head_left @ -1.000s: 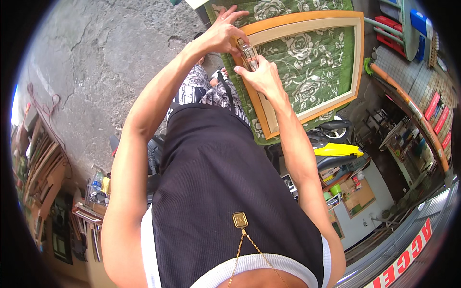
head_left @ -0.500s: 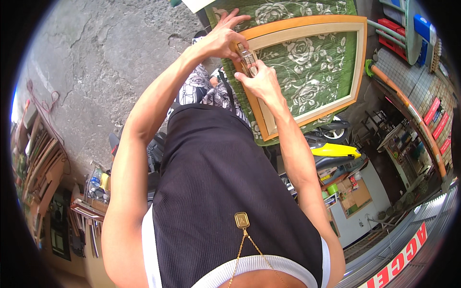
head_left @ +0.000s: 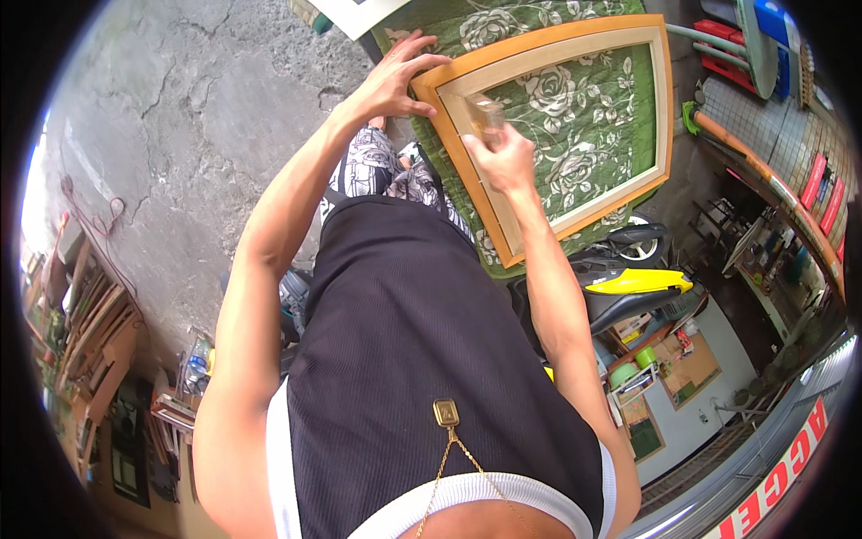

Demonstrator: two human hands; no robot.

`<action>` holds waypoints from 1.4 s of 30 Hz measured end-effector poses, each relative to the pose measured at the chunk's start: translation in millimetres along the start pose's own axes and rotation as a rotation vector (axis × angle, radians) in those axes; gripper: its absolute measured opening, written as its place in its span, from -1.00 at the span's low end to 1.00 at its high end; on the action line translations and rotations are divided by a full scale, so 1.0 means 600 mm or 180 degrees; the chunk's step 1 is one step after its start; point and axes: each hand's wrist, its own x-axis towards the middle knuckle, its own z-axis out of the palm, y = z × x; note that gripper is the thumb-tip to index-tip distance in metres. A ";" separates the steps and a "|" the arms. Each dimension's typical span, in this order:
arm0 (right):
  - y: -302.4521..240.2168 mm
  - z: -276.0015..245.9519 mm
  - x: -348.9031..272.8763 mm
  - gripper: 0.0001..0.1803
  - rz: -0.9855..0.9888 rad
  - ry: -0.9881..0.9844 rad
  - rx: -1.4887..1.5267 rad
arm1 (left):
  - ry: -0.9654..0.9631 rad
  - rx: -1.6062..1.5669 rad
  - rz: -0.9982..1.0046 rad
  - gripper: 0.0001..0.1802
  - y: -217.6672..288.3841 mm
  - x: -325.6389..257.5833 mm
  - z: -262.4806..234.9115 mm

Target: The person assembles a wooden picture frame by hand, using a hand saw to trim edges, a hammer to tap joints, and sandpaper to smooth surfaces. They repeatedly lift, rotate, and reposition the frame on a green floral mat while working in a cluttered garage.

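A wooden picture frame (head_left: 549, 52), orange-brown outside with a pale inner border, lies on a green quilted cloth (head_left: 575, 108) with white roses. My left hand (head_left: 401, 79) rests at its upper left corner, fingers spread and thumb against the outer edge. Inside the frame's left side, my right hand (head_left: 505, 160) is closed round a small shiny metal hand tool (head_left: 488, 114). Motion blurs that tool, so its exact kind is unclear. It appears just off the pale inner border, over the cloth.
A white board (head_left: 364, 13) juts in beyond my left hand. To the right of my right forearm stands a motorcycle with a yellow panel (head_left: 639, 281). Wood pieces (head_left: 90, 332) are stacked at far left, and an orange pole (head_left: 754, 171) curves at right.
My right hand has moved the metal tool away from the frame's left side, rightward. My left hand has drawn back from the tool to the corner, fingers spread. The view has shifted slightly.
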 end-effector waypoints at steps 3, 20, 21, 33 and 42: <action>0.031 -0.074 0.008 -0.50 0.0301 0.0286 -0.0638 | 0.0302 0.0215 -0.0137 -0.22 0.006 -0.014 0.013; 0.214 -0.070 0.019 -0.41 0.0018 0.1346 -0.1407 | 0.0467 0.1769 -0.1108 -0.46 0.073 -0.003 0.035; 0.221 -0.064 0.015 -0.43 -0.0052 0.1448 -0.1380 | 0.0416 0.1830 -0.1120 -0.45 0.079 -0.003 0.030; 0.301 -0.040 -0.169 -0.51 -0.1189 0.2323 -0.0049 | 0.1228 0.2910 -0.0170 -0.58 0.112 -0.069 0.133; 0.361 0.016 -0.336 -0.64 -0.0534 0.2365 0.0135 | 0.1369 0.2269 -0.0804 -0.50 0.122 -0.075 0.156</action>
